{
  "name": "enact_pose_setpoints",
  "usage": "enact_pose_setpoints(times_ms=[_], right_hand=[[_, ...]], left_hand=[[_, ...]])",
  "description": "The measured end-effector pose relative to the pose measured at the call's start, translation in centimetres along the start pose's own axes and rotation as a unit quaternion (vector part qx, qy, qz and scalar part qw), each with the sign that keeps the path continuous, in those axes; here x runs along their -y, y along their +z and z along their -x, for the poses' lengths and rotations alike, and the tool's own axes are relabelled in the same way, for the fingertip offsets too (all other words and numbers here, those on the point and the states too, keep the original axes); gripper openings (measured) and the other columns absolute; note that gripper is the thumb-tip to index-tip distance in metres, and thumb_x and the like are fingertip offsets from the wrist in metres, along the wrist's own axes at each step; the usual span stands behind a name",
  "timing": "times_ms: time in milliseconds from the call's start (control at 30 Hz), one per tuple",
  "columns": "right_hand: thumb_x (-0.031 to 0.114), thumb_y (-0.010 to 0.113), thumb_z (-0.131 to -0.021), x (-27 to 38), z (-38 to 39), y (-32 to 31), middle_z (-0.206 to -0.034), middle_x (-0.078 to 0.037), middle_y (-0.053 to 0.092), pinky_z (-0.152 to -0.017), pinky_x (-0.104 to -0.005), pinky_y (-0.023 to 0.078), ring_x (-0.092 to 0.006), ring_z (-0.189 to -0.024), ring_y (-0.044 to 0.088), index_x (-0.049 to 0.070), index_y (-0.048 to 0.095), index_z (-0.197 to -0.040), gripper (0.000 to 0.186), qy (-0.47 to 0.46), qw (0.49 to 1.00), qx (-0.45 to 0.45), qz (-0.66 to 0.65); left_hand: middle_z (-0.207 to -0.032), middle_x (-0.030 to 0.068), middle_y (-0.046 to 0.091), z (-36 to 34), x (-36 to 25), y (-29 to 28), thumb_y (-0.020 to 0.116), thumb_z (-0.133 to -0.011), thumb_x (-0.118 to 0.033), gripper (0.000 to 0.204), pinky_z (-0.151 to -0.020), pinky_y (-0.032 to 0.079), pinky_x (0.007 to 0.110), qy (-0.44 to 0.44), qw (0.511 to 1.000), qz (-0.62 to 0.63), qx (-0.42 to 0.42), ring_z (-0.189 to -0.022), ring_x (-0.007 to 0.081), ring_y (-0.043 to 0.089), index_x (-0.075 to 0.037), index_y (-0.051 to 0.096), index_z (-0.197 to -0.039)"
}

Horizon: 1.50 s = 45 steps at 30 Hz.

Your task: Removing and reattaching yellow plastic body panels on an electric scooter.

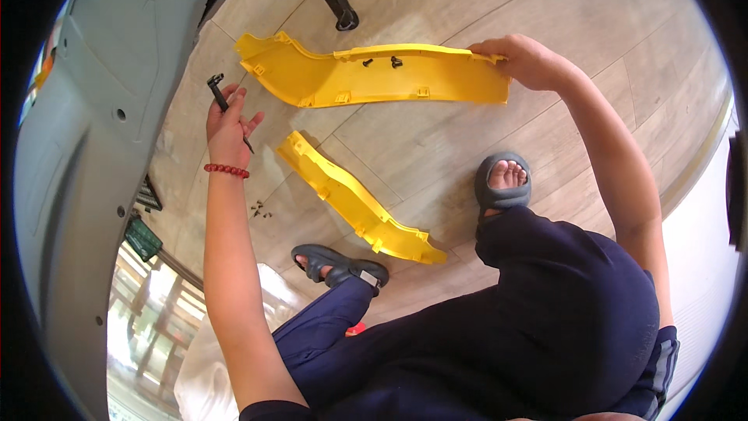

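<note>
Fingers of the right hand [523, 61] grip the long curved yellow plastic panel [374, 76] by its end, steadying it level so two small black screws [382, 62] rest on it; the left hand [228, 126] is closed around a black L-shaped hex key [220, 95], ready for use.

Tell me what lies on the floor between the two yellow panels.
In the head view the stretch between the held yellow panel and the second yellow panel on the floor is bare wooden floor; nothing lies there.

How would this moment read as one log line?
left hand: holds tool | right hand: grips yellow panel | second panel: on floor
</note>
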State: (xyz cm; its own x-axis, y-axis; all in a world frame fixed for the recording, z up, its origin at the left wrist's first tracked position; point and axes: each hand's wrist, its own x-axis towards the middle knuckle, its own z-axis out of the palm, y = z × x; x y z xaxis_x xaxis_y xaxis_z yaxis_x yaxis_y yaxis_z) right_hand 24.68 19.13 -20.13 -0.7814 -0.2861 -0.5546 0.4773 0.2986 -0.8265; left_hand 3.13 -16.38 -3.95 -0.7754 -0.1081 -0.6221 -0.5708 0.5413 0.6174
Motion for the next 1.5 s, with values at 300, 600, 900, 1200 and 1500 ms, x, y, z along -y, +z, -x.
enact_pose_setpoints(times_ms=[300, 600, 900, 1200, 1500], right_hand=[[-0.001, 0.051, -0.084, -0.9, -1.1, -0.2, -0.105, -0.015, 0.063, -0.085, -0.0323, 0.048, -0.0262, -0.094, 0.06, 0.002, 0.058, -0.114, 0.031, -0.003, 0.998, -0.056, 0.037], [0.003, 0.056, -0.08, 2.1, 0.9, 0.7, -0.104, -0.011, 0.059, -0.088, -0.0352, 0.046, -0.026, -0.101, 0.055, 0.003, 0.059, -0.112, 0.032, -0.041, 0.923, -0.277, 0.264], [0.006, 0.056, -0.075, 6.1, -1.4, 6.2, -0.094, -0.009, 0.054, -0.077, -0.0341, 0.048, -0.0239, -0.09, 0.056, 0.006, 0.056, -0.107, 0.032, -0.215, 0.911, -0.151, 0.319], [0.008, 0.055, -0.076, 5.6, -4.7, 7.9, -0.088, -0.01, 0.055, -0.071, -0.0344, 0.05, -0.0253, -0.083, 0.059, 0.0, 0.059, -0.094, 0.02, -0.239, 0.89, -0.197, 0.334], [0.005, 0.056, -0.074, 6.0, -3.9, 6.6, -0.087, -0.012, 0.052, -0.073, -0.0337, 0.051, -0.0259, -0.082, 0.057, 0.001, 0.056, -0.083, 0.01, -0.208, 0.915, -0.123, 0.324]], left_hand=[[-0.108, 0.0033, 0.053, -0.3, 0.5, 2.4, 0.054, -0.089, -0.011, 0.024, -0.068, 0.052, 0.03, -0.015, 0.997, -0.074, 0.004, -0.086, 0.0078, 0.052, -0.01, 0.05, -0.113], [-0.092, 0.0019, 0.053, 0.1, 1.2, 3.7, 0.058, -0.086, -0.008, 0.02, -0.063, 0.052, 0.029, 0.0, 0.995, -0.09, -0.048, -0.076, 0.0103, 0.053, -0.011, 0.048, -0.104], [-0.096, 0.0043, 0.052, 1.1, 4.6, 6.6, 0.058, -0.082, 0.0, 0.03, -0.062, 0.052, 0.03, 0.006, 0.993, -0.108, -0.041, -0.083, 0.0143, 0.054, -0.009, 0.043, -0.106], [-0.094, 0.0054, 0.053, 1.7, 5.3, 6.9, 0.056, -0.081, 0.002, 0.027, -0.058, 0.052, 0.026, -0.01, 0.994, -0.091, -0.054, -0.078, 0.0136, 0.056, -0.006, 0.043, -0.103], [-0.096, 0.0057, 0.052, 2.1, 5.3, 7.3, 0.056, -0.081, 0.001, 0.029, -0.058, 0.052, 0.027, -0.012, 0.995, -0.081, -0.048, -0.079, 0.0129, 0.055, -0.005, 0.043, -0.106]])
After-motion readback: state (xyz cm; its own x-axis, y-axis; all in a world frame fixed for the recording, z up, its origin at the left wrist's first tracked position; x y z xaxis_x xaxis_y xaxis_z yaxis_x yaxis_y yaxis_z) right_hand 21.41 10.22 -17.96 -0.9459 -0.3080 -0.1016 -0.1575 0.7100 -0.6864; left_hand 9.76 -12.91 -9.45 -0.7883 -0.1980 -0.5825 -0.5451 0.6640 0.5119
